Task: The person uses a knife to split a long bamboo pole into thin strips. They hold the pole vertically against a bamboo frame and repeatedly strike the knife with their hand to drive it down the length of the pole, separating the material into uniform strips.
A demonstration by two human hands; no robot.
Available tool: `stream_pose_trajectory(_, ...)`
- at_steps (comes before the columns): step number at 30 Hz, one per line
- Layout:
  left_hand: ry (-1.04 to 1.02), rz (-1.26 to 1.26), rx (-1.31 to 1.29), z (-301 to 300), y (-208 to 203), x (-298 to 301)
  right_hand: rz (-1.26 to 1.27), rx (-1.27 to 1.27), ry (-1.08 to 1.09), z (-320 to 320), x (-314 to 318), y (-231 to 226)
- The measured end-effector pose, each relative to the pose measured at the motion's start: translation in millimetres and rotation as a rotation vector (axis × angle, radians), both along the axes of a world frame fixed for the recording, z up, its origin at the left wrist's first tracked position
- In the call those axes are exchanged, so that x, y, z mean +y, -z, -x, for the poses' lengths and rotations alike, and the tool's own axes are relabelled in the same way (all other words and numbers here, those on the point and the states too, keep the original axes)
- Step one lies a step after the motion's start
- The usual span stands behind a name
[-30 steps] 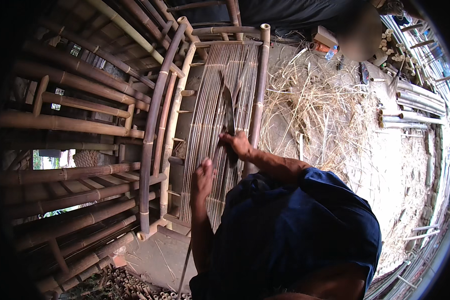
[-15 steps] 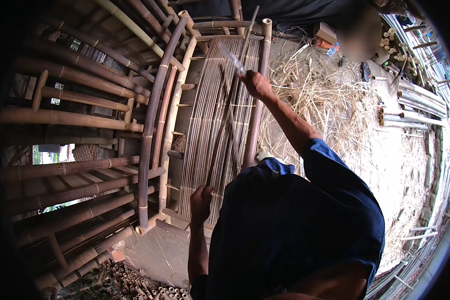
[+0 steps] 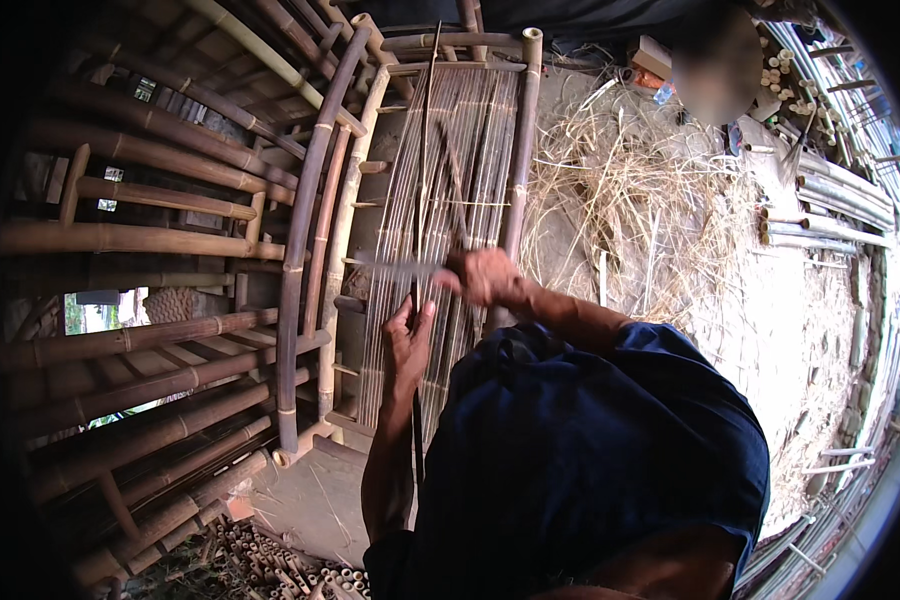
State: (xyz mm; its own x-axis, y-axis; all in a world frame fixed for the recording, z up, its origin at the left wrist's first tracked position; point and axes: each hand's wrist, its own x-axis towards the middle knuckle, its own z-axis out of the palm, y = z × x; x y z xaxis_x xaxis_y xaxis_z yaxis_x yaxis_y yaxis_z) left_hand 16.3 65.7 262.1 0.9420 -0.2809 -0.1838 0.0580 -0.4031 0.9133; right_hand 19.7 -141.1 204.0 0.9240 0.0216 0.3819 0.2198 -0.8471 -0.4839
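Observation:
My left hand (image 3: 407, 345) is closed around a long dark bamboo strip (image 3: 426, 130), which runs from the far end of a bamboo frame back past my forearm. In my right hand (image 3: 485, 276) is a knife (image 3: 395, 268), its pale blade blurred and pointing left across the strip just beyond my left fingers. Whether the blade touches the strip I cannot tell. Below both hands lies a bed of thin split bamboo slats (image 3: 485, 110) in the frame. Another dark strip (image 3: 452, 165) rests slantwise on the slats, partly behind my right hand.
Bamboo furniture frames (image 3: 150, 237) stand close on the left. A thick pole (image 3: 522, 130) edges the slat bed on the right. Shavings (image 3: 630, 190) litter the floor there, with stacked bamboo poles (image 3: 830, 225) farther right. Cut bamboo pieces (image 3: 270, 560) lie at lower left. A blurred person (image 3: 715, 70) is at far right.
My right hand has swung the knife from the far end back toward me, near my left hand. My left hand has moved forward a little. The strip has shifted toward me and tilts left at its far end.

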Motion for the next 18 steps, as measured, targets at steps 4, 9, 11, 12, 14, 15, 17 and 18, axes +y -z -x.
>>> stream_pose_trajectory(4, 0.060, -0.056, 0.002, 24, 9, 39, -0.170, 0.240, 0.081, -43, -50, -15)
stream_pose_trajectory(9, 0.125, -0.077, 0.009, 30, -44, 27, 0.136, 0.386, 0.028, -31, -38, -8)
stream_pose_trajectory(11, 0.111, -0.094, 0.041, 36, -54, 29, 0.054, 0.169, 0.190, -50, -53, 14)
stream_pose_trajectory(12, 0.123, -0.114, 0.061, 38, -55, 32, -0.055, 0.214, 0.137, -53, -56, -2)
stream_pose_trajectory(14, 0.125, -0.152, 0.096, 41, -60, 39, 0.160, 0.035, 0.080, -39, -32, -6)
stream_pose_trajectory(15, 0.113, -0.132, 0.098, 45, -54, 46, 0.046, -0.067, -0.011, -28, -21, -39)
stream_pose_trajectory(17, 0.129, -0.085, 0.078, 49, -76, 40, 0.070, -0.087, 0.050, -40, -38, -12)
stream_pose_trajectory(18, 0.155, -0.047, 0.035, 53, -78, 40, 0.084, -0.097, 0.079, -46, -45, 2)
